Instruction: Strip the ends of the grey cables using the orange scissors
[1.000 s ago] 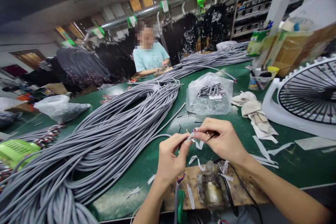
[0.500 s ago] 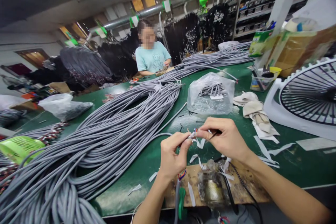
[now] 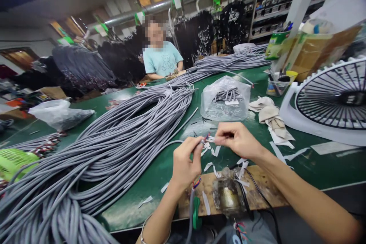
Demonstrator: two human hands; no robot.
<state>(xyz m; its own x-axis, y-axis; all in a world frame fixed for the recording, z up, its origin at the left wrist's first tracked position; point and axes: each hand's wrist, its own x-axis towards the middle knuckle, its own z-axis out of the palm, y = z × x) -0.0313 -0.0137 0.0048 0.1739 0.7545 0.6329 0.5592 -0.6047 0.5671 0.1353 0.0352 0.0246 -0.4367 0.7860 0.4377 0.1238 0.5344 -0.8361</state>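
My left hand (image 3: 185, 162) pinches the end of a grey cable (image 3: 175, 142) between thumb and fingers. Short coloured wires (image 3: 207, 136) stick out of that end. Just to the right, my right hand (image 3: 240, 139) is closed, its fingertips near the wires. Something thin and whitish shows at those fingertips, too small and blurred to name. Below my hands, a second grey cable end (image 3: 192, 202) with bared coloured wires rises beside a green object (image 3: 196, 213) at the table edge.
A large coil of grey cables (image 3: 128, 133) covers the left of the green table (image 3: 122, 213). White scraps surround a stained wooden board (image 3: 267, 188). Farther back are a clear bag of short pieces (image 3: 225, 101), cloth gloves (image 3: 270, 116), a fan (image 3: 334, 99) and a seated co-worker (image 3: 162, 61).
My right hand has drawn slightly right, away from the wires, and its fingers have curled in. The wires now fan out more visibly. The whole view has shifted a little.
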